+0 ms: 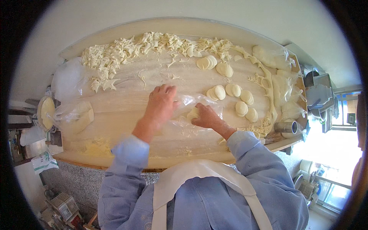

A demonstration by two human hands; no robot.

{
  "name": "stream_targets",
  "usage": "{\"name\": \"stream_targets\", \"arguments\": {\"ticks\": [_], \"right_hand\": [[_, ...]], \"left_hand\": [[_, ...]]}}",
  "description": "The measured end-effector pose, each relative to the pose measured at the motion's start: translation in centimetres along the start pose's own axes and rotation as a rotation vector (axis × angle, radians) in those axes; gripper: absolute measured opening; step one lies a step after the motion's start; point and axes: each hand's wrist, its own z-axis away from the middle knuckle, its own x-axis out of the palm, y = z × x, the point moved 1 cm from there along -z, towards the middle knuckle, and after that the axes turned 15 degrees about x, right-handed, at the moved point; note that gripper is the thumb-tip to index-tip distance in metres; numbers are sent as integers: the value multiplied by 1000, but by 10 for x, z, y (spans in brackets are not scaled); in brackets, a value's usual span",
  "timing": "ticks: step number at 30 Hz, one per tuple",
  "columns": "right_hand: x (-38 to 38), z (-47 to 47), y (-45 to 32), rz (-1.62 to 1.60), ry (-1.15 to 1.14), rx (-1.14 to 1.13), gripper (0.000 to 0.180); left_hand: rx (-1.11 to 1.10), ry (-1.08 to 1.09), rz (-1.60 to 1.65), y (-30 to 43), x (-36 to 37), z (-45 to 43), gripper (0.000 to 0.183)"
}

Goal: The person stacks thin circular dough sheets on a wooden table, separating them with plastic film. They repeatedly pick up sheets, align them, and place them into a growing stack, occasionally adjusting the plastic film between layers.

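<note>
On a floured wooden work surface (120, 120), my right hand (208, 116) grips a small stack of round dough wrappers (193, 114) over a clear plastic bag (188, 100). My left hand (162, 100) is raised at the bag's left side, blurred, its fingers bent; whether it pinches the plastic cannot be told. Several stacks of dough rounds (241, 108) lie to the right of my right hand, with more stacks (207, 62) farther back. A heap of dough scraps (129, 51) spreads along the back, and a thin dough strip (268, 83) curves down the right side.
Bagged dough pieces (283, 89) line the right edge, near a metal cylinder (286, 127). At the left lie a plastic bag with dough (83, 116), another plastic bag (69, 76) and a round container (46, 112). A raised board (215, 26) bounds the back.
</note>
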Motion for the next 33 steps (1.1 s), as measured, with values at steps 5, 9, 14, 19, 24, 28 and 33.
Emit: {"name": "stream_targets", "arguments": {"ticks": [5,9,14,19,24,28,33], "right_hand": [[14,-13,7,45,59,-139,39],[14,-14,6,156,109,-26,41],[-18,2,-3,186,240,85,40],[-61,30,-14,183,301,264,42],[-86,65,-23,216,283,209,44],[-89,87,-37,-22,84,169,47],[-62,68,-54,-232,15,15,50]], "left_hand": [[243,-64,241,95,30,17,33],[23,-396,-217,89,66,31,25],[-38,-631,-298,58,60,47,12],[182,-658,-300,31,17,52,8],[359,-411,-153,11,12,52,8],[398,-302,-69,12,25,53,4],[520,-118,-62,19,20,54,8]]}}
